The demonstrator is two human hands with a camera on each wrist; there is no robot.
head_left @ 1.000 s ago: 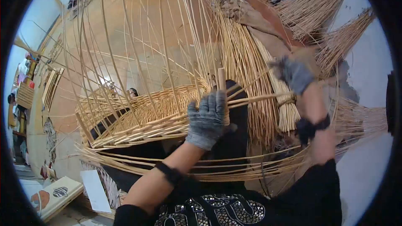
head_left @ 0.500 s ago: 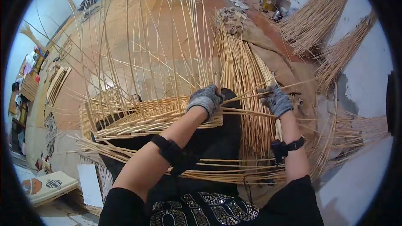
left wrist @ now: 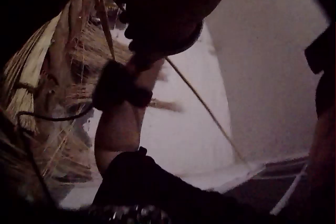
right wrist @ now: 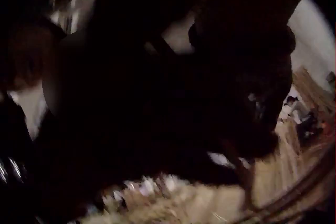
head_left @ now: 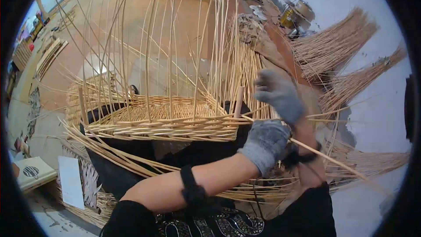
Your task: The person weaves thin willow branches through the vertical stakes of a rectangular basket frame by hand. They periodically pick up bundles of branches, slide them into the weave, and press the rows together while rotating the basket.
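Note:
A wicker basket [head_left: 162, 125] with low woven sides and tall upright willow rods [head_left: 171, 44] lies across the person's lap. A short wooden peg [head_left: 239, 102] stands at its right corner. Just right of that corner, my gloved left hand [head_left: 265, 142] grips a willow rod [head_left: 326, 158], whose free end slants down to the right; the left wrist view shows the rod [left wrist: 202, 103] beyond the dark hand. Above the left hand is my gloved right hand [head_left: 280, 94], blurred, its fingers loosely bent and pointing left, nothing visible between them. The right wrist view is mostly dark.
Loose rods [head_left: 123, 158] lie over the lap in front of the basket. A thick bundle of willow [head_left: 245, 61] lies beyond its right corner. More bundles [head_left: 333, 46] lean on the right wall. A printed box [head_left: 37, 173] and a white board [head_left: 71, 182] are at lower left.
My left hand has moved from the basket's corner peg to the right, onto a rod. The right hand went down to the rods, then rose and moved left above the left hand.

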